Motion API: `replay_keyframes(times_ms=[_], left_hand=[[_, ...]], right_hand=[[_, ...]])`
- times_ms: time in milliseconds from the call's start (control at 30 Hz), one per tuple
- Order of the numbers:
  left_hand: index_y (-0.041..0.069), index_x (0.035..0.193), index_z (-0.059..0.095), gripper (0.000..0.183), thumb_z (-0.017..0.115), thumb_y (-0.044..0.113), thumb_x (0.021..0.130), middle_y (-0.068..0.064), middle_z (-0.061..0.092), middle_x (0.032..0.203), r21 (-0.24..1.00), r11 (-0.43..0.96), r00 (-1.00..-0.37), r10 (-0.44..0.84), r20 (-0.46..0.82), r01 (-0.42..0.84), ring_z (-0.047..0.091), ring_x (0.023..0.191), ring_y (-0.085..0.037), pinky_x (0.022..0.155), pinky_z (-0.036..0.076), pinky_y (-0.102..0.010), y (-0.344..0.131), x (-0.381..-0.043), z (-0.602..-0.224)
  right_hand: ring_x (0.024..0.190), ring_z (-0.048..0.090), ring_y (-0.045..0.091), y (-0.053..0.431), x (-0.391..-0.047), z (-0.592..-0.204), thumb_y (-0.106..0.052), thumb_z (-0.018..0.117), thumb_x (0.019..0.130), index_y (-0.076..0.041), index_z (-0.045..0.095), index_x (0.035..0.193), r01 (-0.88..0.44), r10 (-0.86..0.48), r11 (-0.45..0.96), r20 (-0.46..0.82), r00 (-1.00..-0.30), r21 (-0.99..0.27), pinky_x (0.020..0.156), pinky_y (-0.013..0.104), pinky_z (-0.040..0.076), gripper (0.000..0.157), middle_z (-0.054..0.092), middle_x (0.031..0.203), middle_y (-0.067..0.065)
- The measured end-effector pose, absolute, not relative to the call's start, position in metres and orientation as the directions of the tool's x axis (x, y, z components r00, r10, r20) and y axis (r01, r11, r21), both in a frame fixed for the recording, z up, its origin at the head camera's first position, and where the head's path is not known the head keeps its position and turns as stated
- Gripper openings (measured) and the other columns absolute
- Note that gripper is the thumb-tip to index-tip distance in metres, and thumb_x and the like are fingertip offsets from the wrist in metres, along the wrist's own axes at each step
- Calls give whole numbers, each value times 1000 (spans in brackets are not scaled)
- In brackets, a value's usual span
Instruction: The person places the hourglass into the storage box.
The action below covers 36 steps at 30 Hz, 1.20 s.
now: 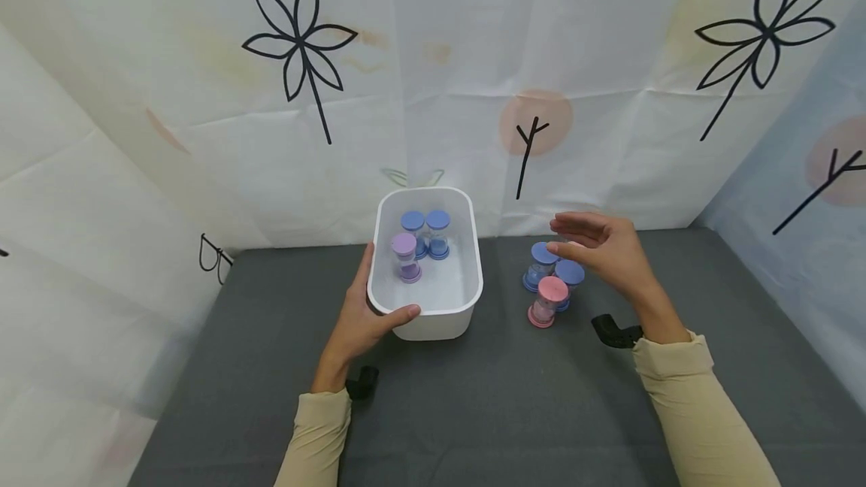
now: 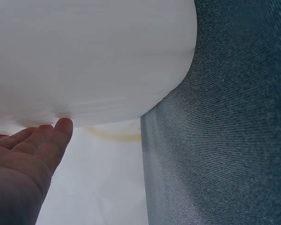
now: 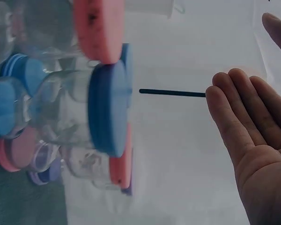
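A white plastic bin [image 1: 460, 288] holds two blue sand timers [image 1: 438, 235] and a purple sand timer [image 1: 408, 258], all upright. My left hand [image 1: 358, 325] rests against the bin's near left corner, fingers straight along the left wall and thumb along the front rim. In the left wrist view, the fingertips [image 2: 63, 125] touch the outer wall. My right hand [image 1: 605, 250] hovers over a cluster of upright sand timers, holding nothing. A pink sand timer [image 1: 548, 303] stands in front of blue ones [image 1: 540, 267]; the hand partly covers the group. The right wrist view shows pink, blue and purple lids there.
A dark grey cloth [image 1: 487, 404] covers the table. Behind it hangs a pale curtain [image 1: 433, 81] with black flower drawings, and more curtain closes off both sides. Black wrist mounts [image 1: 616, 331] stick out at both wrists.
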<state>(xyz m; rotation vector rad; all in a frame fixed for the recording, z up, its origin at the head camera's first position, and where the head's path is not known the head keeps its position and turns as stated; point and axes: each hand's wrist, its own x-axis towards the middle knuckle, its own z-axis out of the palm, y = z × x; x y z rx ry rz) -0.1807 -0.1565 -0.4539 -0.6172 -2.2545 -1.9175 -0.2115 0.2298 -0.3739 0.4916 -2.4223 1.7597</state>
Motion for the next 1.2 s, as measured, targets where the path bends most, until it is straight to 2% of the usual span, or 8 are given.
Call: replay_keyframes(times_ms=[167, 333, 567, 700, 867, 1200], left_hand=[[20, 165, 7, 123, 88, 1, 74, -16, 32, 161, 919, 118, -912, 223, 345, 377, 45, 135, -40, 101, 43, -62, -157, -180, -453], [21, 165, 9, 120, 88, 5, 76, -13, 33, 161, 922, 115, -914, 223, 340, 371, 46, 135, -35, 102, 41, -65, -158, -179, -452], [21, 165, 10, 118, 88, 7, 77, -13, 34, 160, 917, 115, -909, 228, 350, 382, 46, 134, -39, 100, 41, -67, -158, -179, -452], [21, 165, 10, 118, 88, 7, 77, -13, 34, 160, 917, 119, -909, 229, 348, 381, 47, 134, -36, 100, 42, -65, -158, -179, -451], [21, 165, 10, 119, 88, 7, 77, -12, 35, 159, 918, 125, -911, 229, 342, 376, 48, 133, -34, 100, 43, -64, -158, -179, -451], [21, 165, 10, 118, 88, 7, 77, -14, 36, 159, 919, 119, -910, 236, 341, 375, 49, 131, -34, 99, 46, -59, -156, -178, -449]], right_hand=[[108, 67, 4, 237, -199, -382, -3, 79, 88, 9, 60, 133, -329, -205, 286, 278, -938, -900, 89, 21, 53, 50, 69, 124, 15], [111, 67, 7, 242, -186, -389, -5, 80, 87, 6, 64, 131, -317, -203, 317, 263, -943, -894, 86, 20, 54, 48, 69, 125, 17], [110, 68, 9, 248, -170, -401, -5, 82, 86, 5, 64, 130, -324, -190, 356, 272, -943, -876, 85, 20, 54, 49, 69, 125, 17], [107, 68, 3, 248, -159, -405, -9, 83, 85, 3, 66, 129, -293, -154, 410, 251, -956, -864, 84, 16, 53, 48, 68, 123, 22], [103, 65, -6, 248, -150, -412, -11, 84, 85, 3, 66, 129, -255, -118, 442, 226, -967, -860, 82, 13, 51, 50, 69, 122, 22], [106, 68, 5, 248, -146, -422, -13, 85, 84, 4, 65, 129, -242, -99, 463, 221, -970, -853, 82, 15, 52, 52, 70, 120, 20]])
